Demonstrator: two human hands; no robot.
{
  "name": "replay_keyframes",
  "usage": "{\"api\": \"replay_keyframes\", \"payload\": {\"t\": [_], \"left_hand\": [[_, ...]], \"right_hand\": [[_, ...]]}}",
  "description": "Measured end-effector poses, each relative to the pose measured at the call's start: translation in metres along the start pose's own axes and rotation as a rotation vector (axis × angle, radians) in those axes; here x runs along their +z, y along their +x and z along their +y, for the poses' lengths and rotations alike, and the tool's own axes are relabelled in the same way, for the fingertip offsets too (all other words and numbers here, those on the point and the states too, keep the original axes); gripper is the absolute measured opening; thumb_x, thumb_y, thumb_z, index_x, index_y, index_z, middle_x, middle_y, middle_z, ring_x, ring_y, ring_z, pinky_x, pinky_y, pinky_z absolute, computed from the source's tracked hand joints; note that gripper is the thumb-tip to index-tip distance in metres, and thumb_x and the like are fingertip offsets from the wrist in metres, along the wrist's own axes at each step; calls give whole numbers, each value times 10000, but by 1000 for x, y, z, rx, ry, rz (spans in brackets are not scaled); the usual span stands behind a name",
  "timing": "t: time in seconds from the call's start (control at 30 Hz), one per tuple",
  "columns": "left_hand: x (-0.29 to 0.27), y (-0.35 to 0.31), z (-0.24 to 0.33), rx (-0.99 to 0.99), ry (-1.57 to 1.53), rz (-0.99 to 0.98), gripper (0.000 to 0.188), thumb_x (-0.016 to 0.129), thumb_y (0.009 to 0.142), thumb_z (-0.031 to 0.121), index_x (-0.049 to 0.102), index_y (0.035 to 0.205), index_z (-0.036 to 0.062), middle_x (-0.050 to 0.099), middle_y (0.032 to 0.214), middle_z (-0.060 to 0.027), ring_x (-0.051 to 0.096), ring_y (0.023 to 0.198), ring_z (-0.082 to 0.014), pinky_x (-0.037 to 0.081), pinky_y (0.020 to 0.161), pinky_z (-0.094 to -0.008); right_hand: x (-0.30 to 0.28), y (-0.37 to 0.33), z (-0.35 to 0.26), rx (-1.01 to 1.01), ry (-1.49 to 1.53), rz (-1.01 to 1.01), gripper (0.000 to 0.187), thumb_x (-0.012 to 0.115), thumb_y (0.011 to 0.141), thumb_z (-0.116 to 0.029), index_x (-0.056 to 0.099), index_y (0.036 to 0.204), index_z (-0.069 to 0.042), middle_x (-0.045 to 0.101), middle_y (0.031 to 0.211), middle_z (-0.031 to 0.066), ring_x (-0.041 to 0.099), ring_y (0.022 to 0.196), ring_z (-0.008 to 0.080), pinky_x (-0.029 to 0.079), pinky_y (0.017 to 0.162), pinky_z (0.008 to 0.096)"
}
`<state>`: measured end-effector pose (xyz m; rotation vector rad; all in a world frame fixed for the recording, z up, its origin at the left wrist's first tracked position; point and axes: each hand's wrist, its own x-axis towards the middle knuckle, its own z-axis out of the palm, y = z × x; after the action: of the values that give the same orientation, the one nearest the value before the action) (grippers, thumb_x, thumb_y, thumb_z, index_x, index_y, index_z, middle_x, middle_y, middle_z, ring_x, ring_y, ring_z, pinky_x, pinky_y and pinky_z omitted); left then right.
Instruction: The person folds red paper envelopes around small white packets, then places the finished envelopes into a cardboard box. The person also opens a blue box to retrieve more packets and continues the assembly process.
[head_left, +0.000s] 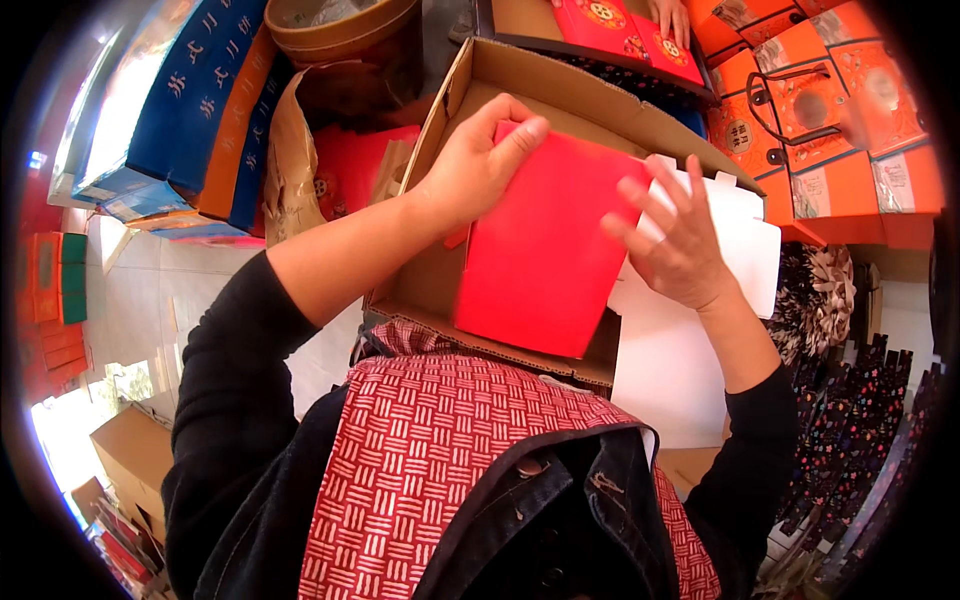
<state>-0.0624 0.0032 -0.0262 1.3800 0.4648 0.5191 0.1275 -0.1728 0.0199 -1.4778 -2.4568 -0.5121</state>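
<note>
Fingers of the left hand pinch a red carton over a cardboard box. The right hand spreads open at the carton's edge, contact unclear.

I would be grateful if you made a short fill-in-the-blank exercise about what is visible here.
1. The left hand grips the corner of a flat item that is ____ in colour.
2. Behind the right hand, whose fingers are spread, lie flat pieces coloured ____.
3. The orange boxes with dark cord handles stand at the picture's upper ____.
4. The tall boxes at the picture's upper left are mainly ____.

Missing words: red; white; right; blue.
</note>
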Motion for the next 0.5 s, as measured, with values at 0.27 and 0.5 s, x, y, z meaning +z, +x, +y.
{"api": "replay_keyframes", "payload": {"t": [0.27, 0.5], "left_hand": [[-15, 25, 8, -388, -628, -145, 609, 460, 930, 499, 401, 1309, 26, 521, 1240, -127, 541, 1090, -238, 441, 943, -363], [9, 20, 16, -80, -568, -159, 682, 216, 957, 594, 295, 1424, 103, 374, 1431, -80, 350, 1319, -226, 304, 1060, -392]], "right_hand": [[9, 40, 14, 95, 323, 211, 331, 689, 742, -143, 602, 1053, -69, 629, 1105, 87, 584, 1070, 292, 449, 933, 450], [17, 47, 3, 877, 1475, 452, 412, 702, 805, -82, 516, 1167, -22, 617, 1102, 72, 596, 977, 150, 490, 833, 281]]}}
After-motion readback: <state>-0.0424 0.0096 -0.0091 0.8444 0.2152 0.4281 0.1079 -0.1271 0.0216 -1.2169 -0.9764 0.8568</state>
